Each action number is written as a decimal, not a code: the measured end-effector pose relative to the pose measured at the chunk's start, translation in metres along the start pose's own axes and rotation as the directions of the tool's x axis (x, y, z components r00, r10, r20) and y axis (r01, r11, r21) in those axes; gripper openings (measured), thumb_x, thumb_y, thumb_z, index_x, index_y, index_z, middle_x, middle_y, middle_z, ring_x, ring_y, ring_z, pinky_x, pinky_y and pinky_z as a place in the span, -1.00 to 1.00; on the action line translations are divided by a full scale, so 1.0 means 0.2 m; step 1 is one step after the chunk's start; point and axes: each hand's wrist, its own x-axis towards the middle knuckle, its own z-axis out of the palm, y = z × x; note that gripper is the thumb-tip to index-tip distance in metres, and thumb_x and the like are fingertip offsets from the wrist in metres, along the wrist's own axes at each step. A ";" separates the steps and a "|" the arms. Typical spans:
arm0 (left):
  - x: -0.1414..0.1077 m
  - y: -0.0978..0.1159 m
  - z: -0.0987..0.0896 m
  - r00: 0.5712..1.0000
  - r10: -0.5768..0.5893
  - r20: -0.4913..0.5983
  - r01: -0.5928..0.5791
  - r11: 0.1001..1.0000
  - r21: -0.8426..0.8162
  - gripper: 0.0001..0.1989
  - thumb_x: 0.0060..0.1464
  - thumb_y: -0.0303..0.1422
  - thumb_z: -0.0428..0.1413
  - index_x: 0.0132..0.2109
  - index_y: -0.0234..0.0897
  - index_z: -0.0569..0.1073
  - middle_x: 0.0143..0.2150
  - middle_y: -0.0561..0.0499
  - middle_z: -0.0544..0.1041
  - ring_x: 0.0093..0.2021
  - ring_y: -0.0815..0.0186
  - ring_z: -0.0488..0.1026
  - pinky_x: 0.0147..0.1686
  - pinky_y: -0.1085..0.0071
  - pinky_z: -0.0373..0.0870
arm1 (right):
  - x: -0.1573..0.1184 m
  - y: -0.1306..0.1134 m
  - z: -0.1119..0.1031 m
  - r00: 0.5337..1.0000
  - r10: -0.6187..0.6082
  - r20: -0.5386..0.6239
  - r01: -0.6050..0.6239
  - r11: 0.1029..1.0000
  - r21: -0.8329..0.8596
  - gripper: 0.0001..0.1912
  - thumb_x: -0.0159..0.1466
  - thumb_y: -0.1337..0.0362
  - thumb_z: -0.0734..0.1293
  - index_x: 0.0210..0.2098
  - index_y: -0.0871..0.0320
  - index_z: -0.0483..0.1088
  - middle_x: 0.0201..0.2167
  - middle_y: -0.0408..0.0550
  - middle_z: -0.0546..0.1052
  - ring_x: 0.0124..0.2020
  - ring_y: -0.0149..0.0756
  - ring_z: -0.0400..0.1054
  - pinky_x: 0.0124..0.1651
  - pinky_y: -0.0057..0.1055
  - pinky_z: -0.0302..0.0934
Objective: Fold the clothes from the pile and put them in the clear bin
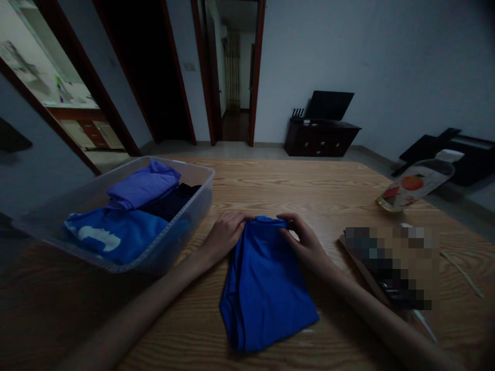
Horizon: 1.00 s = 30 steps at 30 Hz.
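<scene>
A folded blue cloth lies on the wooden table in front of me, its layers showing along the left edge. My left hand rests at its upper left corner, with fingers together on the edge of the fabric. At the upper right corner, my right hand has its thumb and fingers closed on the cloth's edge. To the left stands a clear plastic bin holding a purple folded cloth, a blue cloth with a white print and a dark cloth.
On the wooden table, a clear bottle with a fruit label stands at the right. Nearer, a blurred-out item lies beside my right forearm, with a white cable. A low cabinet with a screen is beyond.
</scene>
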 end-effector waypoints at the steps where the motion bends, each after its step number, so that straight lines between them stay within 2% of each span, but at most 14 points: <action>1: 0.00 0.02 -0.02 1.000 -0.030 0.002 0.030 0.998 -0.055 -0.64 0.49 -0.37 -0.07 0.18 -0.21 0.57 0.19 -0.09 0.65 0.25 0.13 0.55 0.38 0.10 0.37 | -0.01 -0.02 -0.01 1.000 0.026 0.012 -0.027 0.998 0.054 -0.63 0.55 0.01 0.31 0.25 -0.01 0.41 0.04 0.04 0.61 0.01 -0.10 0.57 0.03 -0.14 0.54; 3: -0.01 0.06 -0.04 0.994 -0.105 0.028 0.108 0.977 -0.186 -0.61 0.53 -0.30 -0.13 0.20 -0.18 0.55 0.21 -0.07 0.65 0.24 0.16 0.57 0.34 0.16 0.41 | -0.01 -0.04 -0.01 0.996 0.093 0.009 -0.093 0.982 0.163 -0.62 0.53 -0.03 0.34 0.23 -0.02 0.43 0.03 0.03 0.62 -0.03 -0.11 0.58 -0.02 -0.17 0.54; 4: -0.01 0.08 -0.04 0.988 -0.143 0.056 0.152 0.961 -0.230 -0.59 0.55 -0.23 -0.16 0.23 -0.17 0.53 0.23 -0.07 0.64 0.26 0.16 0.57 0.34 0.16 0.42 | 0.00 -0.04 0.00 0.992 0.127 0.002 -0.125 0.969 0.212 -0.60 0.52 -0.05 0.36 0.24 -0.03 0.42 0.08 0.05 0.61 0.03 -0.09 0.57 0.02 -0.15 0.54; 5: -0.01 0.10 -0.05 0.979 -0.182 0.087 0.198 0.950 -0.240 -0.56 0.56 -0.15 -0.16 0.26 -0.16 0.50 0.26 -0.07 0.63 0.28 0.13 0.56 0.35 0.14 0.42 | 0.00 -0.04 0.00 0.987 0.158 0.006 -0.154 0.954 0.256 -0.55 0.50 -0.08 0.37 0.27 -0.04 0.40 0.17 0.07 0.58 0.13 -0.06 0.55 0.10 -0.12 0.53; 7: -0.02 0.12 -0.04 0.961 -0.243 0.129 0.261 0.954 -0.147 -0.53 0.50 -0.01 -0.02 0.31 -0.16 0.47 0.30 -0.10 0.60 0.31 0.02 0.54 0.37 0.05 0.41 | 0.01 -0.01 0.02 0.974 0.221 0.051 -0.225 0.911 0.346 -0.42 0.45 -0.13 0.42 0.33 -0.06 0.33 0.30 0.10 0.52 0.28 -0.02 0.48 0.20 -0.06 0.50; 9: -0.03 0.12 -0.05 0.960 -0.239 0.147 0.242 0.970 -0.003 -0.50 0.41 -0.06 0.16 0.35 -0.16 0.45 0.33 -0.12 0.58 0.31 -0.08 0.53 0.37 -0.03 0.39 | 0.02 0.00 0.03 0.955 0.262 0.135 -0.295 0.868 0.399 -0.30 0.39 -0.16 0.46 0.38 -0.07 0.27 0.31 0.11 0.52 0.28 -0.01 0.49 0.22 -0.03 0.49; 11: -0.03 0.12 -0.06 0.972 -0.172 0.161 0.166 0.985 0.052 -0.55 0.41 -0.19 0.16 0.35 -0.16 0.46 0.33 -0.10 0.58 0.31 -0.07 0.53 0.37 -0.01 0.39 | 0.01 0.00 0.02 0.946 0.274 0.173 -0.322 0.854 0.407 -0.31 0.38 -0.16 0.48 0.36 -0.06 0.30 0.24 0.09 0.58 0.20 -0.01 0.54 0.19 -0.02 0.49; 14: -0.03 0.13 -0.10 0.983 -0.098 0.154 0.101 0.995 -0.014 -0.63 0.49 -0.18 0.04 0.29 -0.14 0.52 0.28 -0.06 0.62 0.29 0.01 0.55 0.35 0.09 0.41 | 0.00 -0.02 0.00 0.945 0.305 0.118 -0.326 0.854 0.405 -0.43 0.41 -0.15 0.46 0.27 -0.04 0.41 0.17 0.07 0.63 0.14 -0.01 0.57 0.16 -0.06 0.49; 16: -0.02 0.12 -0.11 0.985 -0.113 0.132 0.123 0.990 -0.066 -0.62 0.51 -0.10 0.02 0.25 -0.13 0.55 0.25 -0.05 0.64 0.26 0.04 0.57 0.32 0.14 0.44 | -0.01 -0.03 -0.02 0.941 0.326 0.090 -0.332 0.839 0.431 -0.45 0.45 -0.14 0.42 0.30 -0.06 0.40 0.26 0.08 0.59 0.17 0.00 0.56 0.13 -0.07 0.51; 19: -0.01 0.05 -0.08 0.964 -0.207 0.164 0.221 0.972 -0.074 -0.63 0.51 -0.13 -0.01 0.20 -0.17 0.56 0.21 -0.08 0.67 0.20 0.08 0.61 0.24 0.19 0.51 | -0.02 -0.02 -0.03 0.948 0.279 0.152 -0.317 0.844 0.433 -0.39 0.42 -0.09 0.47 0.37 -0.12 0.34 0.45 0.06 0.43 0.30 0.01 0.48 0.18 -0.06 0.50; 22: -0.01 -0.04 -0.03 0.947 -0.263 0.183 0.270 0.963 -0.014 -0.64 0.50 -0.24 -0.05 0.18 -0.24 0.56 0.17 -0.14 0.68 0.17 0.09 0.63 0.23 0.18 0.53 | -0.02 0.01 -0.03 0.946 0.237 0.223 -0.308 0.872 0.380 -0.41 0.39 -0.01 0.50 0.34 -0.09 0.37 0.38 0.06 0.51 0.29 -0.01 0.50 0.24 -0.03 0.47; 24: -0.02 -0.07 -0.01 0.948 -0.263 0.177 0.262 0.965 0.032 -0.65 0.50 -0.27 -0.04 0.19 -0.25 0.56 0.18 -0.16 0.67 0.19 0.07 0.62 0.25 0.16 0.51 | -0.02 0.03 -0.03 0.960 0.199 0.198 -0.254 0.917 0.308 -0.53 0.45 0.01 0.44 0.28 -0.05 0.42 0.32 0.08 0.56 0.26 -0.02 0.52 0.25 -0.03 0.46; 27: -0.03 -0.05 0.00 0.956 -0.246 0.162 0.228 0.966 0.124 -0.67 0.48 -0.29 0.01 0.19 -0.25 0.57 0.19 -0.20 0.64 0.22 0.01 0.58 0.31 0.09 0.45 | -0.02 0.05 -0.02 0.989 0.074 0.132 -0.093 0.984 0.149 -0.68 0.49 0.04 0.39 0.15 0.00 0.51 0.34 0.10 0.52 0.32 -0.01 0.46 0.29 -0.03 0.42; 30: -0.04 -0.01 -0.01 0.960 -0.236 0.150 0.201 0.956 0.216 -0.66 0.46 -0.31 0.00 0.16 -0.34 0.57 0.18 -0.30 0.61 0.23 -0.10 0.55 0.33 -0.04 0.41 | -0.04 0.03 -0.01 0.992 -0.002 0.125 0.000 1.000 0.014 -0.71 0.54 0.07 0.32 0.15 0.01 0.51 0.27 0.12 0.54 0.31 0.01 0.43 0.34 0.05 0.34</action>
